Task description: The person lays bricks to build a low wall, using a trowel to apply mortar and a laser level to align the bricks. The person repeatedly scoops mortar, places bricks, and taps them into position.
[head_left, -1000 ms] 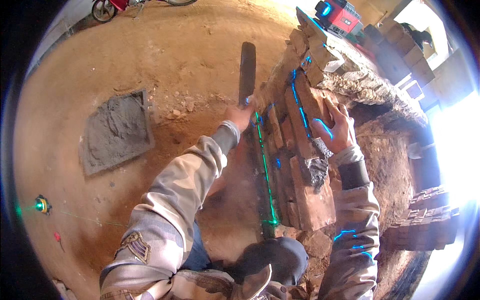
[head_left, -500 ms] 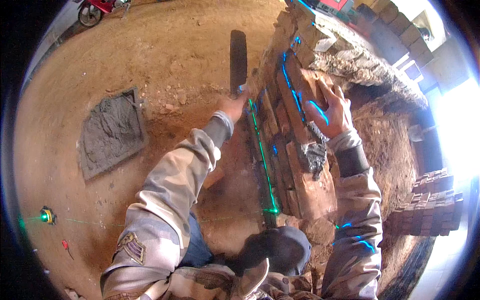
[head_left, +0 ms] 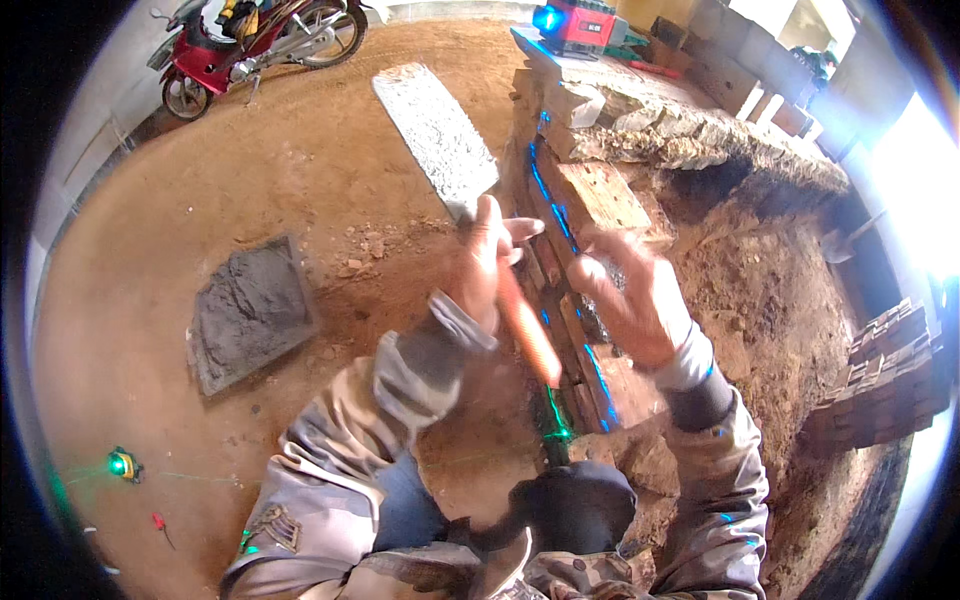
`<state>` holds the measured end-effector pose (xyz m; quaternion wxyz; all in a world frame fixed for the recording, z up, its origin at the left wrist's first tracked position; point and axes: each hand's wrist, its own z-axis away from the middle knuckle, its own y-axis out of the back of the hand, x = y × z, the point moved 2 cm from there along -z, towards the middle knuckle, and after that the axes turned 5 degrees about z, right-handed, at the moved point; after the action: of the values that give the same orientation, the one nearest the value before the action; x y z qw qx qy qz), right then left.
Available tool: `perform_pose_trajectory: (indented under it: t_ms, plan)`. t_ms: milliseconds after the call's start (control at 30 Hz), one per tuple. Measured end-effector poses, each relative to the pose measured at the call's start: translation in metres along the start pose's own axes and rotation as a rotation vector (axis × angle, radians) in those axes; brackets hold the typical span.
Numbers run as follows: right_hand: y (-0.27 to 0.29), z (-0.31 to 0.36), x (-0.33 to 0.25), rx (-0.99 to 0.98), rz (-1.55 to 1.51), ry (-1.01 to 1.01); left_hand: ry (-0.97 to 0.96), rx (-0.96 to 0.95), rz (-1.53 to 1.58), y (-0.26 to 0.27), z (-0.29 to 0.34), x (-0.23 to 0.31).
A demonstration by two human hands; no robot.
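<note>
the trowel [head_left: 437,138], clamped in the left hand [head_left: 483,262], has been swung flat-side up, while the right hand [head_left: 633,300], fingers apart, has been lifted off the brick wall [head_left: 592,195].

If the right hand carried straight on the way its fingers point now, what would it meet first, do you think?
Most likely the top of the brick wall: the right hand hovers open just above it, fingers aimed up along the wall. Depth is hard to judge in this view.
</note>
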<state>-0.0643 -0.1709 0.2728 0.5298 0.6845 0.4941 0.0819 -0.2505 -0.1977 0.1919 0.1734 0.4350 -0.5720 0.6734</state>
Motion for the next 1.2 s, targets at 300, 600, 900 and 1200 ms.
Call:
perform_pose_trajectory:
  t_ms: [300, 600, 900, 1200]
  plan:
    - [0.065, 0.109, 0.034, -0.157, -0.863, -0.574, -0.618, -0.343, -0.481, -0.111, 0.044, -0.039]
    - [0.100, 0.137, 0.185, -0.138, -0.509, -0.758, -0.827, -0.036, -1.390, -0.078, -0.013, -0.066]
    - [0.061, 0.111, 0.182, -0.266, -0.524, -0.579, -0.825, 0.000, -1.332, -0.070, -0.025, -0.086]
    - [0.064, 0.115, 0.200, -0.292, -0.638, -0.652, -0.872, 0.010, -1.263, -0.072, -0.028, -0.089]
